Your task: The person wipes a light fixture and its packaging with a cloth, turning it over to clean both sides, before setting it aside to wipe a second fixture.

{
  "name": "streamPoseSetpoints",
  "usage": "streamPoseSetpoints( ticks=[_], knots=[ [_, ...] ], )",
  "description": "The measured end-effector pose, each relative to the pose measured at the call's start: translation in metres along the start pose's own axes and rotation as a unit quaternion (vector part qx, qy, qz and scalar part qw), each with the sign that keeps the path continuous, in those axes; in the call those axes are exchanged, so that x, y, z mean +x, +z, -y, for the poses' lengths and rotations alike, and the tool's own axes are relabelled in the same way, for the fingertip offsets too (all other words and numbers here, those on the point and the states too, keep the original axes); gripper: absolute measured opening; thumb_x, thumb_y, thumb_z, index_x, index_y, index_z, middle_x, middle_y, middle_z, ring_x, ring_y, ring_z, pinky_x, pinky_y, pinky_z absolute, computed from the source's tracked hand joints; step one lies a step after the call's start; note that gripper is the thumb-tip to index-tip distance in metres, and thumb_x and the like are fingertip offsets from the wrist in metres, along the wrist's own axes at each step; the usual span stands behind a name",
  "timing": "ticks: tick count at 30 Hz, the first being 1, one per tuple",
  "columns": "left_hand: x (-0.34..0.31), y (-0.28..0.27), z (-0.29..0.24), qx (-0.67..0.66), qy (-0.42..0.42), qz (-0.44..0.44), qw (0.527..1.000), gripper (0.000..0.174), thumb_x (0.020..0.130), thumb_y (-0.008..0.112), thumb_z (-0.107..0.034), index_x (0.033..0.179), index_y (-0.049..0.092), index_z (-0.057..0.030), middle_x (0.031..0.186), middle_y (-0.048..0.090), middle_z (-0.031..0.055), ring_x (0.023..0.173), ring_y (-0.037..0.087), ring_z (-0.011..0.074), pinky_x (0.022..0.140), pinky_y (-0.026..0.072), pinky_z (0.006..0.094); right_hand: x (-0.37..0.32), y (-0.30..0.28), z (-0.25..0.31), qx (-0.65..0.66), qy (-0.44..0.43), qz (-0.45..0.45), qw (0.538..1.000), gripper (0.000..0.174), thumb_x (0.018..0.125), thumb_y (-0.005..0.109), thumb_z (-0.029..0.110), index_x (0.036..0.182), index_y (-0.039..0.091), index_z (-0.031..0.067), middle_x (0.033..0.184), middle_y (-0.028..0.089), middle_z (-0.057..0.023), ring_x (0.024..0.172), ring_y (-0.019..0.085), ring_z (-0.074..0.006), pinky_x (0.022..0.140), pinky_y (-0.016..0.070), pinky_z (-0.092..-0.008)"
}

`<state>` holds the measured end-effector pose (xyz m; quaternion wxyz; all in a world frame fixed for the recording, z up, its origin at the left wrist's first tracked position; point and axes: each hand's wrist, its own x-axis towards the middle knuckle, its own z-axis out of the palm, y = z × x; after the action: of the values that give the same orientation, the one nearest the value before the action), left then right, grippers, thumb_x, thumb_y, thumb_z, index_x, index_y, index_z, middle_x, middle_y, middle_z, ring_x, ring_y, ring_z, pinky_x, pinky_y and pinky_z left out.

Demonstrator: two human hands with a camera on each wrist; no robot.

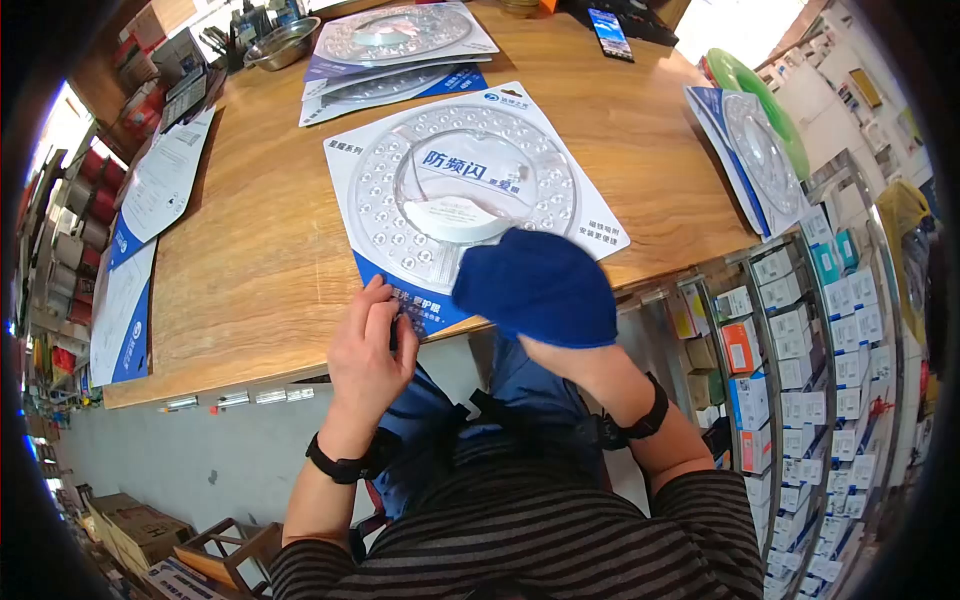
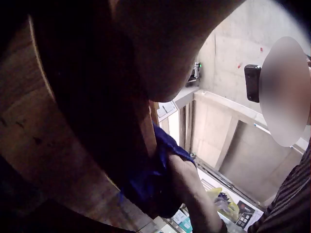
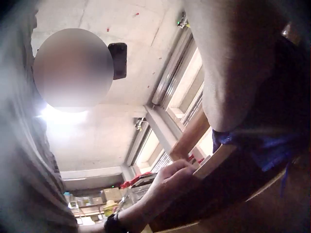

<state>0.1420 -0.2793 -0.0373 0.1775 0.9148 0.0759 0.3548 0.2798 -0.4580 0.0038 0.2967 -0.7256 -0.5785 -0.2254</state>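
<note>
A blister pack (image 1: 470, 170) with a round, clear lamp panel studded with lenses lies flat on the wooden table before me. Its card is white with a blue strip along the near side, and a white curved piece (image 1: 455, 218) sits inside the ring. My left hand (image 1: 370, 355) rests its fingertips on the pack's near left corner, thumb held apart. A blue cloth mitt (image 1: 540, 285) covers my right hand (image 1: 570, 362) up to the wrist and overlaps the pack's near right part. The fingers inside are hidden. In the right wrist view a thin loop dangles from the mitt (image 3: 262, 148).
Similar packs (image 1: 400, 40) are stacked at the back. More lie face down along the left edge (image 1: 165, 190), and others stand at the right edge (image 1: 750, 160). A phone (image 1: 610, 35) and metal bowl (image 1: 283, 43) are at the back. Shelves of small boxes (image 1: 790, 330) flank the right side.
</note>
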Motion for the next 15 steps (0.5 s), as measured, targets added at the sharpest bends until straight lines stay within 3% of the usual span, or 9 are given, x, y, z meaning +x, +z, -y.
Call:
streamPoseSetpoints(
  ticks=[2, 3, 5, 7, 11, 12, 15],
  knots=[
    [0.000, 0.001, 0.001, 0.001, 0.009, 0.001, 1.000, 0.016, 0.074, 0.066, -0.001, 0.088, 0.059, -0.0014, 0.099, 0.062, 0.0151, 0.102, 0.064, 0.0341, 0.084, 0.0535, 0.0401, 0.003, -0.012, -0.009, -0.033, 0.014, 0.015, 0.999, 0.025, 0.071, 0.062, 0.011, 0.094, 0.068, 0.0167, 0.100, 0.065, -0.0058, 0.097, 0.059, -0.0293, 0.089, 0.0466, -0.0411],
    [0.000, 0.001, 0.001, 0.004, 0.017, -0.001, 1.000, 0.016, 0.073, 0.066, -0.001, 0.088, 0.059, -0.0013, 0.099, 0.062, 0.0153, 0.102, 0.064, 0.0340, 0.084, 0.0535, 0.0404, -0.001, -0.014, -0.016, -0.023, 0.050, 0.023, 0.998, 0.025, 0.070, 0.061, 0.010, 0.093, 0.068, 0.0151, 0.100, 0.065, -0.0065, 0.099, 0.059, -0.0289, 0.090, 0.0461, -0.0402],
    [0.001, -0.001, 0.000, 0.002, 0.018, 0.002, 1.000, 0.016, 0.073, 0.066, -0.001, 0.088, 0.059, -0.0014, 0.099, 0.062, 0.0153, 0.101, 0.064, 0.0340, 0.083, 0.0535, 0.0408, 0.007, -0.017, -0.030, -0.027, 0.044, 0.041, 0.998, 0.024, 0.073, 0.058, 0.009, 0.094, 0.068, 0.0141, 0.099, 0.065, -0.0086, 0.098, 0.059, -0.0296, 0.089, 0.0461, -0.0403],
    [0.001, -0.002, 0.000, 0.002, 0.018, 0.002, 1.000, 0.016, 0.073, 0.066, -0.001, 0.087, 0.059, -0.0015, 0.099, 0.063, 0.0153, 0.101, 0.064, 0.0340, 0.083, 0.0535, 0.0412, 0.014, -0.012, -0.046, -0.028, 0.044, 0.025, 0.998, 0.023, 0.076, 0.055, 0.008, 0.094, 0.068, 0.0135, 0.096, 0.065, -0.0101, 0.093, 0.060, -0.0314, 0.086, 0.0469, -0.0413],
    [0.001, 0.001, 0.000, 0.004, 0.013, -0.001, 1.000, 0.015, 0.073, 0.066, -0.001, 0.086, 0.059, -0.0017, 0.097, 0.063, 0.0151, 0.100, 0.065, 0.0339, 0.081, 0.0538, 0.0407, 0.027, -0.009, -0.081, -0.052, 0.094, 0.077, 0.991, 0.021, 0.084, 0.050, 0.012, 0.094, 0.068, 0.0124, 0.093, 0.064, -0.0154, 0.089, 0.060, -0.0348, 0.079, 0.0475, -0.0437],
    [0.001, 0.001, 0.000, 0.011, 0.021, -0.006, 1.000, 0.015, 0.073, 0.066, -0.001, 0.086, 0.058, -0.0017, 0.097, 0.063, 0.0151, 0.099, 0.065, 0.0340, 0.080, 0.0539, 0.0400, 0.029, -0.007, -0.089, -0.080, 0.126, 0.129, 0.980, 0.025, 0.088, 0.047, 0.010, 0.103, 0.067, 0.0119, 0.108, 0.064, -0.0137, 0.098, 0.060, -0.0312, 0.087, 0.0460, -0.0397],
    [0.001, 0.001, 0.000, 0.017, 0.016, -0.005, 1.000, 0.015, 0.073, 0.066, -0.001, 0.086, 0.058, -0.0016, 0.096, 0.063, 0.0150, 0.099, 0.065, 0.0339, 0.079, 0.0541, 0.0390, 0.029, -0.005, -0.093, -0.088, 0.136, 0.150, 0.975, 0.026, 0.089, 0.045, 0.011, 0.106, 0.065, 0.0110, 0.110, 0.064, -0.0138, 0.100, 0.059, -0.0313, 0.088, 0.0461, -0.0396]
  ],
)
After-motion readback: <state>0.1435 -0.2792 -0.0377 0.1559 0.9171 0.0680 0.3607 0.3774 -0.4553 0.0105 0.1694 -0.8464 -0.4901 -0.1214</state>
